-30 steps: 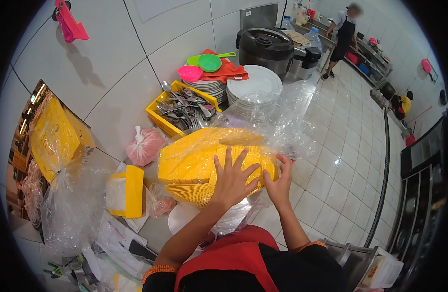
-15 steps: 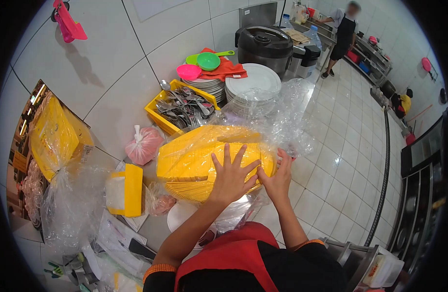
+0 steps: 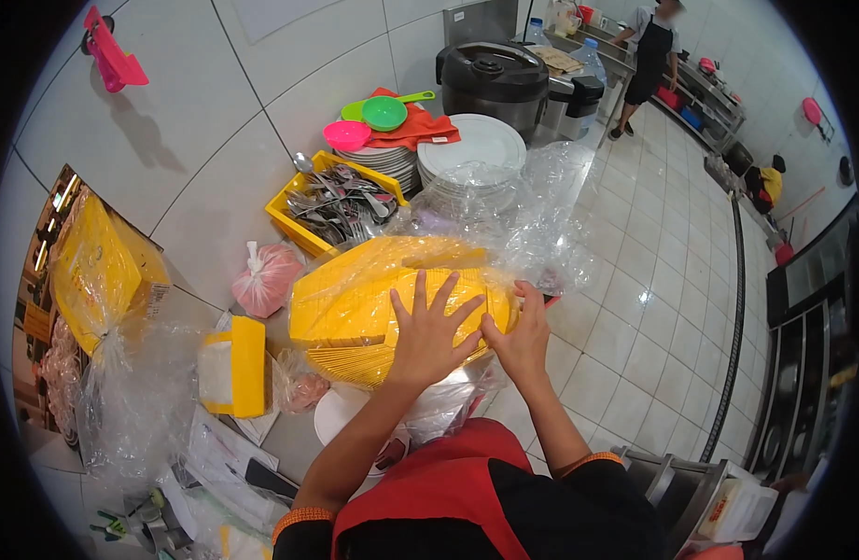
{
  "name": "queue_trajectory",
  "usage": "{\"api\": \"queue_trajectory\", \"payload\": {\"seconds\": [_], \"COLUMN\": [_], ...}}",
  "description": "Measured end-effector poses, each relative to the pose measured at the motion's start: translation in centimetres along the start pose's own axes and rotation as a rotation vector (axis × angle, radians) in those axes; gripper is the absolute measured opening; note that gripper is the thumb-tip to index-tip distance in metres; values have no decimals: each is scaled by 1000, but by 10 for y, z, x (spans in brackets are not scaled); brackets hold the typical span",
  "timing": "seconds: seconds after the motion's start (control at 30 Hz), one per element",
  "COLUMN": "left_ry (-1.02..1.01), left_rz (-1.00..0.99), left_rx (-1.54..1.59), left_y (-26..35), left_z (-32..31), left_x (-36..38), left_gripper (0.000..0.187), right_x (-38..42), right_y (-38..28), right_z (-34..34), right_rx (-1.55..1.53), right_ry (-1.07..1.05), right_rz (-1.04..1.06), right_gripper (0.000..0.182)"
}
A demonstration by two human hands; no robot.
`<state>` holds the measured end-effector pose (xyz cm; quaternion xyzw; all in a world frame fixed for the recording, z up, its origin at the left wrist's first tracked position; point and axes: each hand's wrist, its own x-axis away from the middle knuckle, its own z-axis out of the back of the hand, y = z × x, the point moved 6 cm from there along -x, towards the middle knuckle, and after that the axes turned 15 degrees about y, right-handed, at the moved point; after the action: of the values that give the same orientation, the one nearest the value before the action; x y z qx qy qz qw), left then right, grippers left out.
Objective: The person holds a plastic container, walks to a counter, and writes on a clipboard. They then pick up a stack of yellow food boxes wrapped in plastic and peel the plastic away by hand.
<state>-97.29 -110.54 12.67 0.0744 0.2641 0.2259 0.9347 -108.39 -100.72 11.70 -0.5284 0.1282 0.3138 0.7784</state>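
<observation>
Left hand (image 3: 431, 338): grip wide, fingers splayed flat atop the yellow stack (image 3: 359, 313). Right hand (image 3: 523, 341): thumb at the stack's right end, nearer that end; pinch or touch, cannot tell. Stack's long axis runs crosswise on the worktop (image 3: 297, 431); clear plastic (image 3: 551, 210) partly over it.

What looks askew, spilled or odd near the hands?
The loose clear plastic around the yellow stack bunches up in front of the white plates, looking untidy. The cutlery lies jumbled, pointing every way. I see no spill.
</observation>
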Motion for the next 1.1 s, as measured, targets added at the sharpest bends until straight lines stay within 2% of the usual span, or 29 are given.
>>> {"api": "queue_trajectory", "payload": {"seconds": [0.77,1.1], "left_ry": [-47,-9], "left_rz": [-49,-69], "left_rx": [29,17], "left_y": [-7,-6], "left_z": [4,3], "left_x": [-1,-1], "left_gripper": [46,47], "right_x": [1,-13], "right_y": [4,-21], "right_z": [1,-11], "right_rx": [-50,-78], "right_ry": [-6,-61], "right_rz": [10,122], "right_gripper": [62,66]}}
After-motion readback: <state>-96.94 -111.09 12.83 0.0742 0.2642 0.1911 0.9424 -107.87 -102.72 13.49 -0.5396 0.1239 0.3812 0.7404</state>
